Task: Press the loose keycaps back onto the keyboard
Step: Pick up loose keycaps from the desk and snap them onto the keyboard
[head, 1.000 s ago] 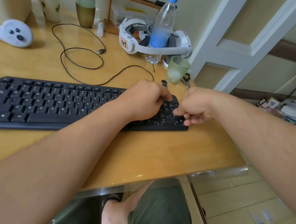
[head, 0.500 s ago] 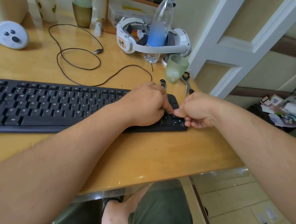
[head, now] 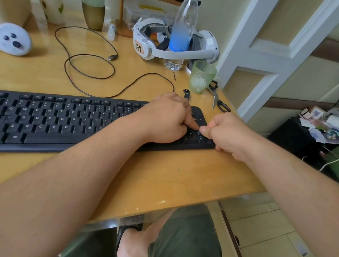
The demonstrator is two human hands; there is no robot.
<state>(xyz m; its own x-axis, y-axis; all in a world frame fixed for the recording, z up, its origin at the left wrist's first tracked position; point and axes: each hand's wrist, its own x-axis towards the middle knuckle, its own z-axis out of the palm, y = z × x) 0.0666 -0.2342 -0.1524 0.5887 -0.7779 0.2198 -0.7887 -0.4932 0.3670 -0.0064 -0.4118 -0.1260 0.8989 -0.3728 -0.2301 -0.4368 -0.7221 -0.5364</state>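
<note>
Two hands work at the right end of a black keyboard (head: 57,120) that lies flat on a wooden bench (head: 157,180). The left hand (head: 165,119) rests knuckles-up on the keys, its fingers (head: 191,123) curled downward with one tip pointing right and pressing onto the key area; what lies beneath the tip is hidden. The right hand (head: 228,134) sits at the keyboard's right edge, its fingers curled into a loose fist, thumb and forefinger pinched together just beside the left fingertip. Whether a keycap is held in that pinch cannot be told; the spot is too small and shaded. The two fingertips nearly touch over the number-pad keys.

Just beyond the left fingers, a small dark tool (head: 186,93) lies on the bench, apart from the keyboard. Further beyond stands a green cup (head: 202,76), with scissors (head: 217,98) just to its right. Behind the cup stands a water bottle (head: 184,26) inside the band of a white headset (head: 175,47). Well to the left of the fingers, a dark cable (head: 87,61) loops across the bench, and a white controller (head: 10,38) lies near the far left edge.
</note>
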